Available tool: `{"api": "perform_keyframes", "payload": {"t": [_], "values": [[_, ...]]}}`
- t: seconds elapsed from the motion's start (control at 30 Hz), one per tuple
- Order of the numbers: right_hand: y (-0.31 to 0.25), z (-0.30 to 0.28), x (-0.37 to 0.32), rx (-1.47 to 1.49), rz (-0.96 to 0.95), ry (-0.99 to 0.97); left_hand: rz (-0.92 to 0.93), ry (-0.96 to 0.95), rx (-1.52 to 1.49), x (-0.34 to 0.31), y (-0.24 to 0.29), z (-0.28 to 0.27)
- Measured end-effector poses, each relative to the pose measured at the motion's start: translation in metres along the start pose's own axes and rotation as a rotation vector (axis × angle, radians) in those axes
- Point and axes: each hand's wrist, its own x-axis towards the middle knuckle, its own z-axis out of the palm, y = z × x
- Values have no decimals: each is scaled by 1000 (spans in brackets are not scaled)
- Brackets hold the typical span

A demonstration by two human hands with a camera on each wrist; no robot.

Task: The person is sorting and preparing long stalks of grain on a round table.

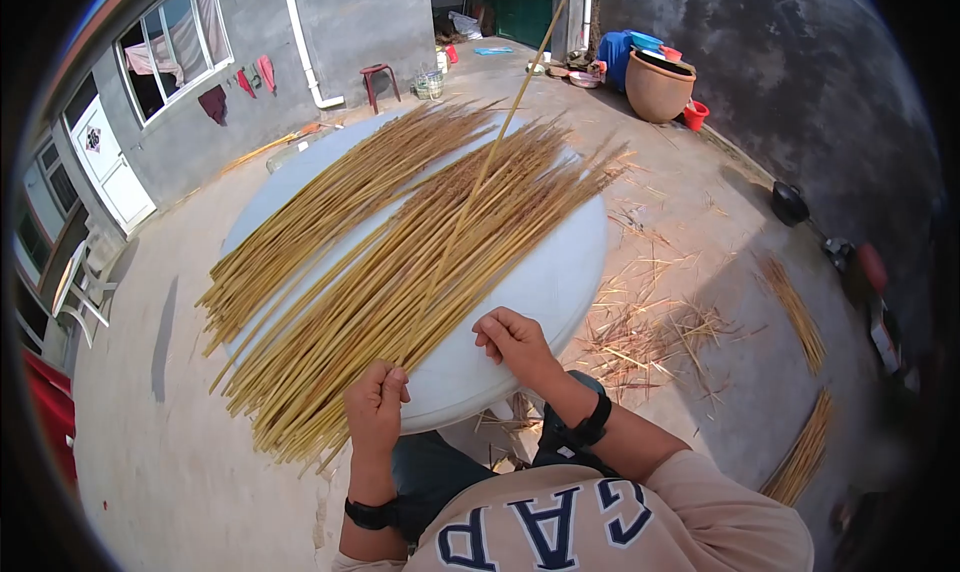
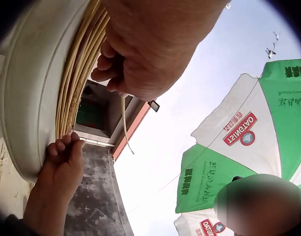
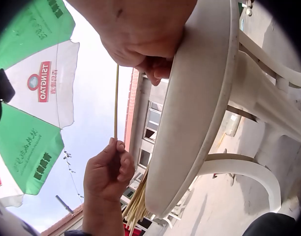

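Note:
Several long straw-coloured stalks with brownish, feathery tops lie in two bundles, a left bundle and a right bundle, on a round white table. My left hand pinches the lower end of a single stalk between thumb and fingers. This stalk slants up and away above the right bundle, with its far end out of the head view. My right hand is over the table's near edge, fingers curled, nothing visible in it. In the left wrist view, the right hand appears beside the table rim.
Broken straw litters the ground right of the table. Two small stalk bundles lie farther right, one nearer and one farther. A large clay pot stands by the back wall. A green-and-white umbrella is overhead.

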Motion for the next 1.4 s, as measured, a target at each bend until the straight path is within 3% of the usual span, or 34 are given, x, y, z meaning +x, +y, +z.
{"api": "perform_keyframes", "payload": {"t": [0.33,0.6,0.9,0.97,1.1,1.17,1.2,1.27,1.4], "values": [[-1,3,-4,-233,-112,-5,-163,247,486,-36,-16,-109],[1,6,-5,-222,-107,18,-270,332,495,-56,-19,-135],[2,6,-4,-226,-116,38,-262,487,580,-65,-15,-148],[1,8,-5,-240,-111,41,-100,715,451,-60,-19,-156],[1,8,-4,-263,-100,38,-24,778,394,-23,-32,-206],[1,10,-5,-266,-100,42,-12,580,487,5,-52,-234],[1,10,-5,-268,-98,53,-10,581,486,19,-55,-242],[2,11,-5,-284,-112,57,-161,265,746,47,-59,-254],[4,13,-5,-301,-117,78,-122,123,782,94,-90,-260]]}}
